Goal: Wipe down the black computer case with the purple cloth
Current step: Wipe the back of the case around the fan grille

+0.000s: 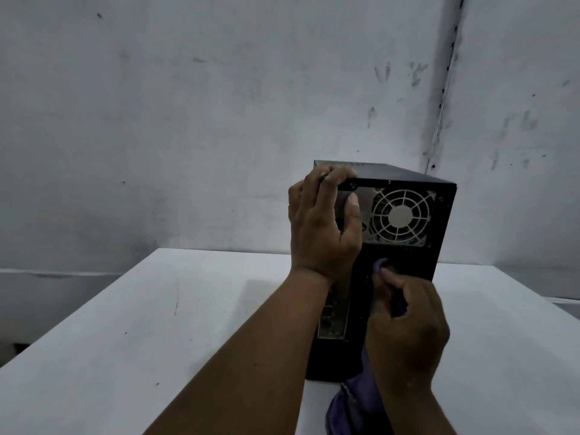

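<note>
Case: black, box-shaped metal computer case (405, 262) stands upright on the white table (125, 340), near its far edge, rear panel facing the camera.
Rear panel: round grilled fan vent (400, 216) at the upper right; a strip of silver ports (332, 318) runs down the lower left.
Left hand: left hand (323, 224) grips the case's upper left corner, fingers curled over the top edge, thumb lying against the rear panel beside the fan vent.
Right hand: right hand (408, 328) is closed around the purple cloth, fingers bunched and pressing a fold of it against the rear panel below the fan vent.
Cloth: soft purple fabric cloth (348, 403) shows at the fingertips against the panel, passes through the fist, and hangs beneath the wrist to the table in front of the case's base.
Table: white flat top, marked with small dark specks.
Wall: grey-white wall (219, 105) behind the table, smudged, with a dark vertical seam (445, 83) at the right.
</note>
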Demonstrator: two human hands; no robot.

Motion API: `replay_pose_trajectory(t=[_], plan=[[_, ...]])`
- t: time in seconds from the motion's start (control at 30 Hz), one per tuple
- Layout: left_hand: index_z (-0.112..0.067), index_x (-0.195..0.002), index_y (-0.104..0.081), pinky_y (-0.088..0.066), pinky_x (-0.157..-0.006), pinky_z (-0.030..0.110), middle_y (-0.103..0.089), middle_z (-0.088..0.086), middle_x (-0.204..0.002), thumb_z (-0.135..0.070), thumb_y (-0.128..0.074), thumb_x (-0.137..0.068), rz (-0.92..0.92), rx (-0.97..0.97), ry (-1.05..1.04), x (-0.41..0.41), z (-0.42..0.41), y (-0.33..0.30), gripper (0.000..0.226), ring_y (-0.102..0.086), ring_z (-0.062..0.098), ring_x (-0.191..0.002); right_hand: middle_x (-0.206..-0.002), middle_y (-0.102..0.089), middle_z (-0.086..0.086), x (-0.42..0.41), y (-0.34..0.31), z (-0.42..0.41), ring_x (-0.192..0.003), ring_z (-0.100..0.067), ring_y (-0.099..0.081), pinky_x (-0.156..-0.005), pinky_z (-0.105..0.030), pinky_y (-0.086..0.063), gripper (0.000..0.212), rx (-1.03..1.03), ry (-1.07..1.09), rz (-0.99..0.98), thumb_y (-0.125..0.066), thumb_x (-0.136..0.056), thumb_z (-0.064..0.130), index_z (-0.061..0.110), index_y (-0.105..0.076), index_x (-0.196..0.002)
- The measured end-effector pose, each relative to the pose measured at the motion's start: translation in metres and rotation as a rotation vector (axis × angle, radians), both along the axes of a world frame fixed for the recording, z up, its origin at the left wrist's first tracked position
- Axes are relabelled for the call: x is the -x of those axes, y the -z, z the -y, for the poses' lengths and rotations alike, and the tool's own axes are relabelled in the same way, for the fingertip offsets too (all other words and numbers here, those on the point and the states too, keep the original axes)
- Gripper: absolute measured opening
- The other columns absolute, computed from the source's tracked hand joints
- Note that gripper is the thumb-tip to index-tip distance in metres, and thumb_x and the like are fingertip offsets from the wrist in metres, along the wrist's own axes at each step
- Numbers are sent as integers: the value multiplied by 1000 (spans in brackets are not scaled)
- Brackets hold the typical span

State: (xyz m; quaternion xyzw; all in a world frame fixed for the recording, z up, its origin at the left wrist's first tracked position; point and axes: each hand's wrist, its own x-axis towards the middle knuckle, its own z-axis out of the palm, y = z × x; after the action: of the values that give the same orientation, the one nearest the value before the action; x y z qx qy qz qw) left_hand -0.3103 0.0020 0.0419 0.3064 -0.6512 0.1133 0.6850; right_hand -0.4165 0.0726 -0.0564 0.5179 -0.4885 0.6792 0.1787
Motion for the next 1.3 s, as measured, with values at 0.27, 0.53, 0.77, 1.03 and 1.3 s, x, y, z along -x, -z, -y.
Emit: replay_pose_trajectory(t=[0.27,0.53,0.77,1.03,1.3], plan=[[-13,-124,-63,-33,-107,29,-59,1,-130,-20,-55,-93,0,1,3,0,-2,-1,33,-52,19,-124,-89,-71,-8,-2,13,-8,-81,-14,-60,-85,1,-39,11,-49,10,5,-81,-82,-1,1,-77,-93],[-13,-123,-64,-33,-107,26,-59,1,-130,-23,-54,-94,1,-6,-9,0,-2,-1,33,-52,21,-123,-88,-70,-9,2,-2,-2,-79,-10,-56,-80,-1,-39,10,-15,45,-36,-81,-84,3,1,-77,-93],[-13,-123,-63,-34,-107,29,-59,1,-129,-21,-55,-93,2,-7,-5,0,-4,-1,32,-53,22,-123,-83,-71,-9,1,5,-10,-71,-12,-56,-80,7,-34,11,-50,53,-41,-83,-80,2,-1,-80,-90],[-12,-123,-64,-33,-107,27,-59,2,-129,-22,-54,-94,1,1,-10,0,-3,-1,33,-52,20,-124,-82,-70,-9,-2,0,-9,-69,-12,-58,-78,5,-38,17,-16,27,2,-78,-84,10,-3,-79,-94],[-14,-124,-63,-37,-106,33,-59,0,-129,-21,-54,-93,5,2,6,0,-2,0,33,-52,20,-124,-84,-72,-11,-5,5,-10,-73,-12,-59,-82,7,-37,19,-36,18,4,-75,-83,11,-3,-79,-94]])
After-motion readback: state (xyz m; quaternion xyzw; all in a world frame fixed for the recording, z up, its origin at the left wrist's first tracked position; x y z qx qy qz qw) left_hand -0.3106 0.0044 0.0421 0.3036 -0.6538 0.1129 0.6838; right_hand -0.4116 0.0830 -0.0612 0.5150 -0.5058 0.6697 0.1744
